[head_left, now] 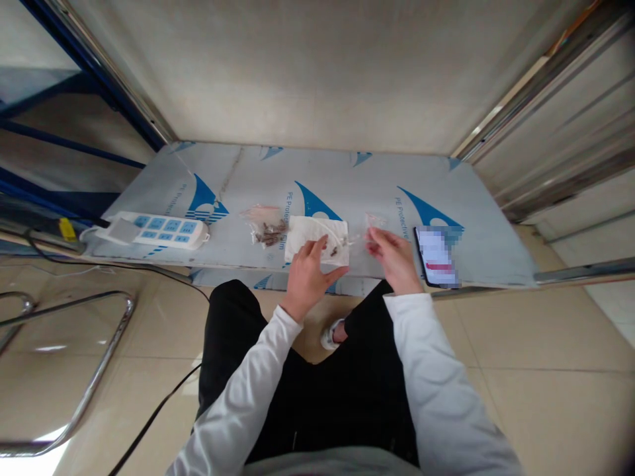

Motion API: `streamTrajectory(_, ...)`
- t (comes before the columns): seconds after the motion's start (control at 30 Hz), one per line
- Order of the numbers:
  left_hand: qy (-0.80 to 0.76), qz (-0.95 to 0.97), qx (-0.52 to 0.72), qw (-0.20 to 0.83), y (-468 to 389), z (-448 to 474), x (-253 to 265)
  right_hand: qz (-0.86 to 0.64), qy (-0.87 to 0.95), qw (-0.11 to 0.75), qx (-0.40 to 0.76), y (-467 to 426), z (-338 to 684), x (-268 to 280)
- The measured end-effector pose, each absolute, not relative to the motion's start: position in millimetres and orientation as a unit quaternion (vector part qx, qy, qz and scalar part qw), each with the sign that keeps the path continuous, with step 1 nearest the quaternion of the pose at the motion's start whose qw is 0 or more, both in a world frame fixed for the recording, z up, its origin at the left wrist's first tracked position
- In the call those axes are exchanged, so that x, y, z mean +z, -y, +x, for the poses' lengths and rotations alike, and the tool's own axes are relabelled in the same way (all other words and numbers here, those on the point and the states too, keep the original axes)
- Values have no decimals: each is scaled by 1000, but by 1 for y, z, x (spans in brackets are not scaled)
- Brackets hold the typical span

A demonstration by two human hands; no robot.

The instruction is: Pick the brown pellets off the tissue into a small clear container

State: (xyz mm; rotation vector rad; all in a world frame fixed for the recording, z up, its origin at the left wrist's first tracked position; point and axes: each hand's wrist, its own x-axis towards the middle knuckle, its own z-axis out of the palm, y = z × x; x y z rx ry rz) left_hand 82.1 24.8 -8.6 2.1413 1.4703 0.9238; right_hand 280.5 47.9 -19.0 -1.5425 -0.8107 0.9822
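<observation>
My left hand (pixel 308 274) rests over a white sheet (pixel 300 231), perhaps paper or cloth, with thumb and fingers apart. Small dark brown pieces (pixel 333 251) lie on the sheet beside its fingertips. A thin white strand curves across the sheet's upper part. My right hand (pixel 394 256) is closed in a pinch just right of the sheet; what is between its fingertips is too small to make out. Right behind those fingertips is a small clear plastic bag (pixel 376 219). Left of the sheet, another clear bag (pixel 260 215) lies by a pile of brown pieces (pixel 270 235).
A white power strip (pixel 196 234) with blue socket panels lies at the table's left end. A phone (pixel 436 258) with a lit screen is near the front edge, right of my right hand. The table (pixel 322 165) wears printed protective film. A metal-tube chair (pixel 112 350) stands at left.
</observation>
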Motion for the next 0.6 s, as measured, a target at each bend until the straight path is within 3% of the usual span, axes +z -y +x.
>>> streamTrajectory(0.13, -618, 650, 416, 152, -24, 39, -29, -754, 458, 394, 259, -89, 326, -29)
streamTrajectory(0.27, -706, 575, 402, 98, -51, -7, -39, -772, 500, 343, 190, -113, 337, -35)
streamTrajectory(0.47, -786, 531, 301, 94, -104, -23, -36, -776, 533, 334, 48, -101, 318, -42)
streamTrajectory(0.6, -806, 523, 251, 113, -124, -23, -33, -714, 594, 372, -12, -89, 291, -44)
